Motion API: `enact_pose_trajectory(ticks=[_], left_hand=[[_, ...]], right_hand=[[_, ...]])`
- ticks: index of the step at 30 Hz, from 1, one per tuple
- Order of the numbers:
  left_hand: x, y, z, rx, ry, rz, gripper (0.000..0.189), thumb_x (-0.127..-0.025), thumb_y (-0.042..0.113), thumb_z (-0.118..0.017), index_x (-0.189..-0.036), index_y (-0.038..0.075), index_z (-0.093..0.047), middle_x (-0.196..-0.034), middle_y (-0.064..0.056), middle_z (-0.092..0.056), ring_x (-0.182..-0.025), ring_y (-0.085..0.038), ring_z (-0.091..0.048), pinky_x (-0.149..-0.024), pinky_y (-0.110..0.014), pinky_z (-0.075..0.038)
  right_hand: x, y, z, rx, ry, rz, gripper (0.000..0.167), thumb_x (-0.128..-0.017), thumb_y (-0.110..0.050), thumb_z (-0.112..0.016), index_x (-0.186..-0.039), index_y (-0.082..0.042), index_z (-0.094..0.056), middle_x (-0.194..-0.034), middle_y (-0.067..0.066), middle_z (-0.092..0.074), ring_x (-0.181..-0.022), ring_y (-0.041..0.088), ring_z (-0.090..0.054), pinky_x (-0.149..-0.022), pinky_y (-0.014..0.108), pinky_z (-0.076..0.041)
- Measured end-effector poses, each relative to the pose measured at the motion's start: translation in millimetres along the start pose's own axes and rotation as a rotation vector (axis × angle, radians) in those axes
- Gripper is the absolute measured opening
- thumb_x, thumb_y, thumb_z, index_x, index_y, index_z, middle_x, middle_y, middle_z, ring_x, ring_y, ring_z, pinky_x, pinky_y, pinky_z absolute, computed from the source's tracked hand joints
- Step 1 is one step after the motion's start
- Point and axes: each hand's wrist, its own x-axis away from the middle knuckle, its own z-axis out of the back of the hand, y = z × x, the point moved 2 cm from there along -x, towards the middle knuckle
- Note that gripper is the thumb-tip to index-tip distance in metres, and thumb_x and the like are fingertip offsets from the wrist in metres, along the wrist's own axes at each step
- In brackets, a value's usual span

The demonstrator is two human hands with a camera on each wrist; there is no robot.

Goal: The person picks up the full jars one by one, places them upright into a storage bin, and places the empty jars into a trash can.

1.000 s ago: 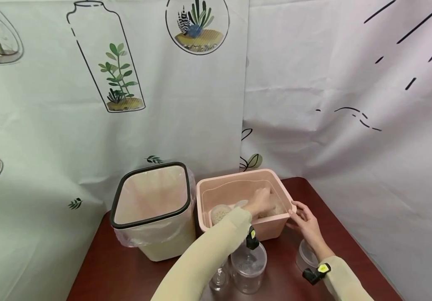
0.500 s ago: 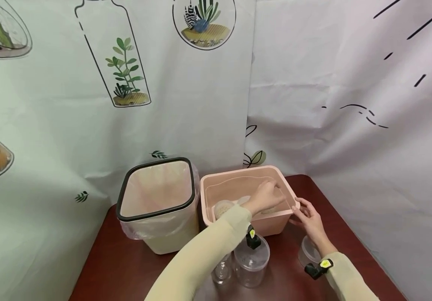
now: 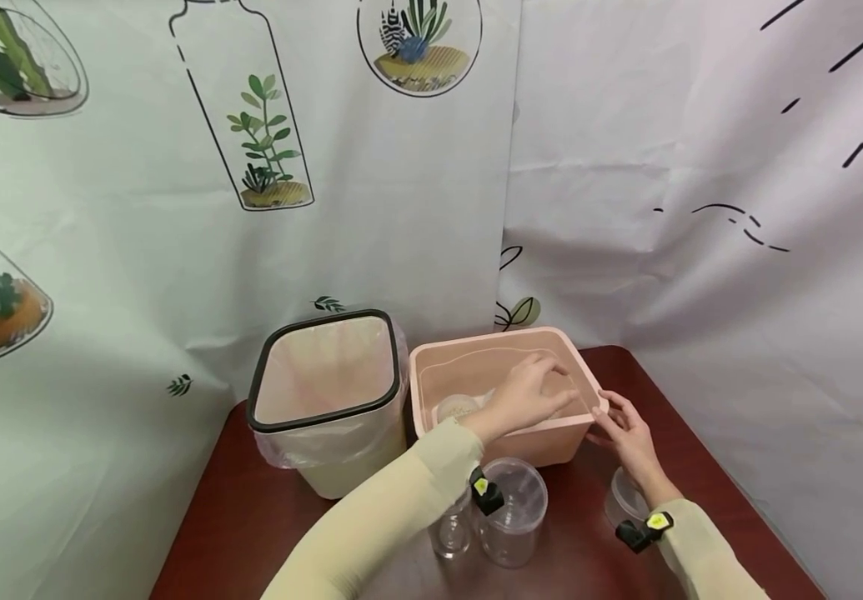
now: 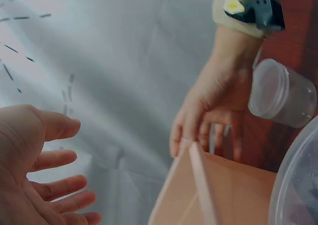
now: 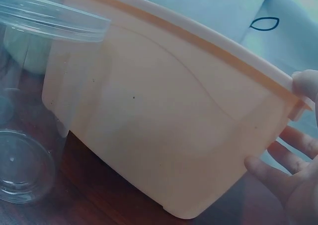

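Note:
A pink plastic bin (image 3: 532, 447) stands on the table, and my left hand (image 3: 529, 396) is held over its opening. The fingers of that hand are loosely bent and apart; in the left wrist view the left hand (image 4: 35, 170) shows nothing in it. With thumb and fingers, my right hand (image 3: 629, 437) grips the bin's front right corner at the rim. Inside the bin, on the left, is a clear round container (image 3: 457, 406) with pale grains; my left arm and hand hide part of the contents.
Left of the pink bin stands a taller waste bin (image 3: 348, 446) with a black rim and clear liner. In front are a large clear lidded jar (image 3: 514, 508) and a smaller clear jar (image 3: 451, 533). Another clear jar (image 3: 619, 500) sits by my right wrist. A printed cloth (image 3: 401, 208) hangs behind.
My left hand has risen from down inside the pink bin, and its fingers have spread from a closed shape. The right hand keeps its hold on the corner. The head view has shifted slightly.

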Motion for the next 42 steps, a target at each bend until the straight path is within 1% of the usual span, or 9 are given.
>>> enact_pose_trajectory(ticks=[9,14,20,24,27,31,33,35,42], left_hand=[[29.0,7.5,28.4,0.035,0.122,-0.119,0.032,-0.087,0.028,-0.065,-0.112,0.009,-0.061,-0.113,-0.003,-0.058,-0.107,-0.012,-0.054,-0.090,-0.018,-0.039],[46.6,6.7,35.7,0.021,0.201,-0.154,0.031,-0.085,0.026,-0.068,-0.111,0.009,-0.061,-0.108,-0.002,-0.057,-0.102,-0.011,-0.054,-0.089,-0.018,-0.039],[67.7,8.1,43.5,0.011,0.251,-0.170,0.032,-0.086,0.026,-0.067,-0.113,0.010,-0.060,-0.115,-0.003,-0.055,-0.109,-0.012,-0.051,-0.092,-0.021,-0.038],[81.4,7.1,50.2,-0.020,0.312,-0.167,0.033,-0.085,0.028,-0.068,-0.113,0.012,-0.060,-0.117,-0.001,-0.054,-0.111,-0.011,-0.051,-0.090,-0.023,-0.041],[89.4,5.6,54.2,-0.047,0.363,-0.175,0.034,-0.084,0.028,-0.069,-0.111,0.011,-0.061,-0.117,-0.002,-0.055,-0.110,-0.013,-0.052,-0.086,-0.027,-0.044],[99.3,3.5,59.3,-0.071,0.407,-0.198,0.033,-0.084,0.025,-0.069,-0.112,0.009,-0.061,-0.118,-0.006,-0.055,-0.111,-0.016,-0.052,-0.085,-0.034,-0.045],[104.5,1.9,62.0,-0.081,0.427,-0.207,0.034,-0.084,0.024,-0.069,-0.112,0.008,-0.060,-0.118,-0.007,-0.055,-0.112,-0.017,-0.051,-0.088,-0.033,-0.045],[110.5,0.2,65.4,-0.084,0.444,-0.204,0.034,-0.083,0.023,-0.069,-0.113,0.008,-0.060,-0.119,-0.007,-0.054,-0.113,-0.018,-0.051,-0.089,-0.032,-0.044],[133.8,-9.1,80.6,-0.045,0.523,-0.200,0.036,-0.083,0.016,-0.069,-0.116,0.006,-0.058,-0.121,-0.009,-0.052,-0.114,-0.024,-0.050,-0.093,-0.034,-0.041]], right_hand=[[-0.5,-3,-2,0.013,0.001,-0.013,0.054,-0.090,-0.028,-0.061,-0.137,-0.011,-0.038,-0.134,0.026,-0.038,-0.092,0.001,-0.059,-0.079,0.042,-0.050],[3.0,-9,-2,0.110,0.010,0.019,0.058,-0.091,-0.028,-0.060,-0.142,-0.013,-0.034,-0.135,0.031,-0.038,-0.089,-0.006,-0.056,-0.077,0.036,-0.051],[11.7,-15,1,0.150,0.054,0.099,0.062,-0.091,-0.022,-0.060,-0.145,-0.015,-0.030,-0.130,0.033,-0.041,-0.087,-0.008,-0.056,-0.070,0.017,-0.049],[20.6,-23,5,0.231,0.086,0.186,0.055,-0.092,-0.020,-0.059,-0.141,-0.008,-0.036,-0.127,0.029,-0.045,-0.090,-0.010,-0.054,-0.071,0.013,-0.047],[28.8,-30,12,0.369,0.116,0.247,0.051,-0.093,-0.022,-0.058,-0.138,-0.007,-0.040,-0.124,0.018,-0.051,-0.094,-0.012,-0.051,-0.074,0.009,-0.043],[39.5,-36,20,0.474,0.148,0.319,0.047,-0.092,-0.019,-0.060,-0.135,-0.007,-0.046,-0.120,0.007,-0.055,-0.097,-0.012,-0.049,-0.074,0.007,-0.039],[44.5,-37,24,0.498,0.145,0.342,0.046,-0.092,-0.017,-0.060,-0.135,-0.008,-0.047,-0.121,0.001,-0.055,-0.098,-0.011,-0.050,-0.075,0.007,-0.039],[49.7,-39,26,0.523,0.138,0.357,0.046,-0.091,-0.016,-0.060,-0.135,-0.010,-0.047,-0.123,0.004,-0.054,-0.099,-0.010,-0.050,-0.075,0.007,-0.040],[64.2,-44,33,0.636,0.099,0.350,0.048,-0.090,-0.020,-0.062,-0.135,-0.016,-0.047,-0.119,-0.017,-0.048,-0.098,-0.016,-0.043,-0.073,0.007,-0.040]])
